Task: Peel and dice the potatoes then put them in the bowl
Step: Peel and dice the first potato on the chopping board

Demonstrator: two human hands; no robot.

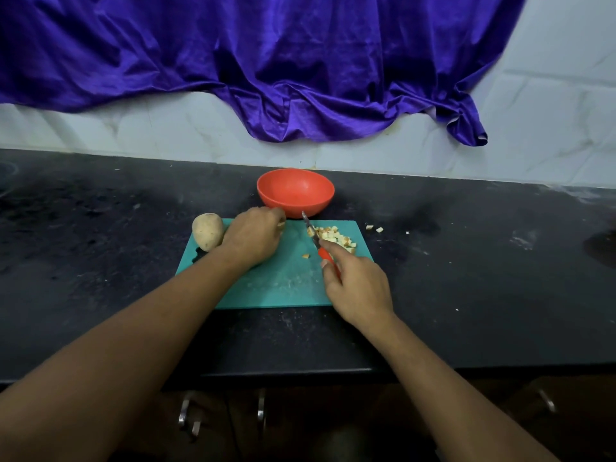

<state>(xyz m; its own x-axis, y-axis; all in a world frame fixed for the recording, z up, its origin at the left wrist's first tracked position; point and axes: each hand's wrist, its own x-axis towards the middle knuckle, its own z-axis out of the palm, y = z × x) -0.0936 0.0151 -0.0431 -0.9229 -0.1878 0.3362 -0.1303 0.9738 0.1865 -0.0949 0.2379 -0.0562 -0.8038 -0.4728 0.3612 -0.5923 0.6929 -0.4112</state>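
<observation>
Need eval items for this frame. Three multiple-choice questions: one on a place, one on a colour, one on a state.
1. Where is the potato?
A. in a sink
B. at the board's left edge
C. on a plate

2. What colour is the board?
A. yellow
B. white
C. teal

3. The bowl is:
A. upside down
B. upright, nothing seen inside
C. full of water

Answers:
1 B: the potato lies at the board's left edge, beside the left hand.
2 C: the board's bare surface is teal.
3 B: the bowl's inside shows bare. The dice lie on the board by the knife, which the right hand grips.
</observation>
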